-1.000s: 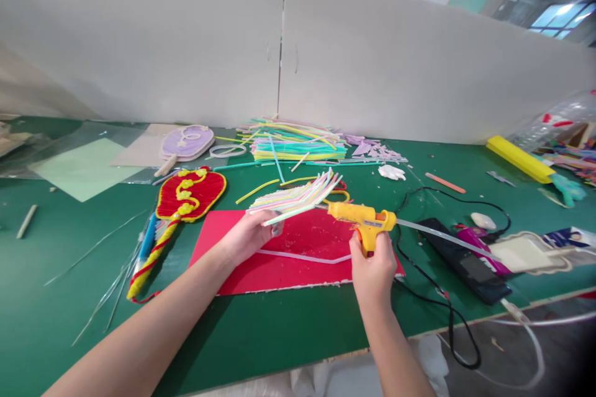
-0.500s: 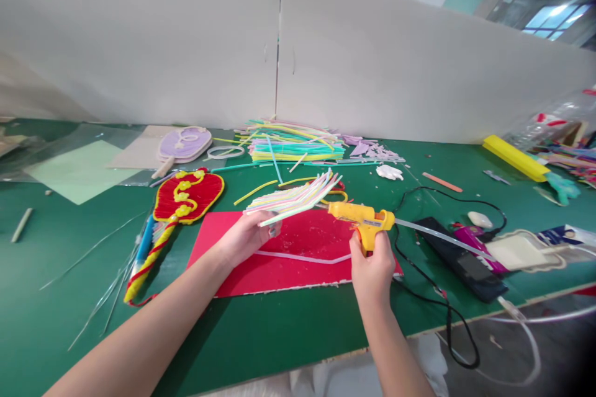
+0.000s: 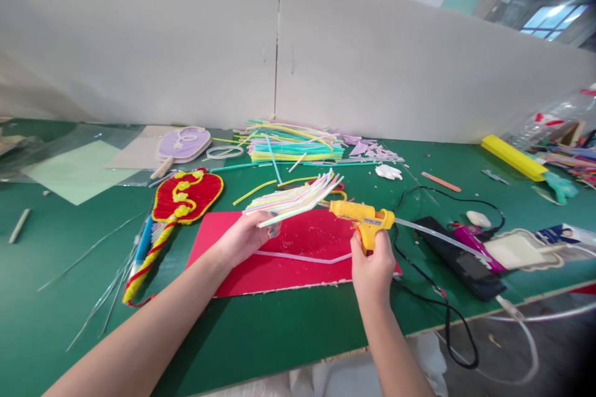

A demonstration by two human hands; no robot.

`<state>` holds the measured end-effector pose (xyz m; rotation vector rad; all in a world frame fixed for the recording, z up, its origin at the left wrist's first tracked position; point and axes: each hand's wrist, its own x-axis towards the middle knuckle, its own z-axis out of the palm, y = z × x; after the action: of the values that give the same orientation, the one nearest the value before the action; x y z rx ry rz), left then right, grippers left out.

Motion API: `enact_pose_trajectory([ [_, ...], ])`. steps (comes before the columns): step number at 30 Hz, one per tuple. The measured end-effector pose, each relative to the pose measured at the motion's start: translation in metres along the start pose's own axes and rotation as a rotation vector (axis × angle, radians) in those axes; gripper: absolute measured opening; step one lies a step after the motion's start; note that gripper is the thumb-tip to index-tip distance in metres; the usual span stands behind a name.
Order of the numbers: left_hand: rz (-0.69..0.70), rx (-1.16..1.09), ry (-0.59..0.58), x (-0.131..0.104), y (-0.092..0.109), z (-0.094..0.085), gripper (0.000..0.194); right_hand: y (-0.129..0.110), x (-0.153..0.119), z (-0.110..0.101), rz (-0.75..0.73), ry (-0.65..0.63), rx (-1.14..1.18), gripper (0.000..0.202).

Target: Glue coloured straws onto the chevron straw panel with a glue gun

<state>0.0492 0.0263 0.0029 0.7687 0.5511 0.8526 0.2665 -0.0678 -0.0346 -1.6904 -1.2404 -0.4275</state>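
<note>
My left hand [image 3: 249, 236] is closed around one end of a fan-shaped bundle of pastel pipe cleaners [image 3: 298, 196], whose bent tips point up and right. In my right hand [image 3: 375, 263] is a yellow hot glue gun [image 3: 361, 217], gripped by its handle. Its nozzle points left and is close to the bundle's right side; I cannot tell if they touch. A long clear glue stick [image 3: 437, 236] sticks out of the gun's back. Beneath both hands lies a red board [image 3: 302, 236], with a single pale lilac pipe cleaner [image 3: 326, 258] across it.
A red and yellow fan [image 3: 186, 198] and a lilac fan [image 3: 184, 144] lie to the left. Pipe cleaners [image 3: 295, 142] are heaped at the back, by a white partition [image 3: 372, 62]. On the right are a black cable [image 3: 449, 316], a dark phone-like slab [image 3: 465, 267] and a yellow strip [image 3: 512, 158].
The view has shifted very slightly. Both hands keep their grip, with the glue gun and the bundle almost unmoved.
</note>
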Motion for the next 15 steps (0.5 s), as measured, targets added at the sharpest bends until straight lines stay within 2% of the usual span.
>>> enact_pose_trajectory([
  [15, -0.019, 0.000, -0.002, 0.0001, -0.0011, -0.0037, 0.016, 0.0038, 0.0011, -0.0003, 0.023, -0.029, -0.023, 0.015],
])
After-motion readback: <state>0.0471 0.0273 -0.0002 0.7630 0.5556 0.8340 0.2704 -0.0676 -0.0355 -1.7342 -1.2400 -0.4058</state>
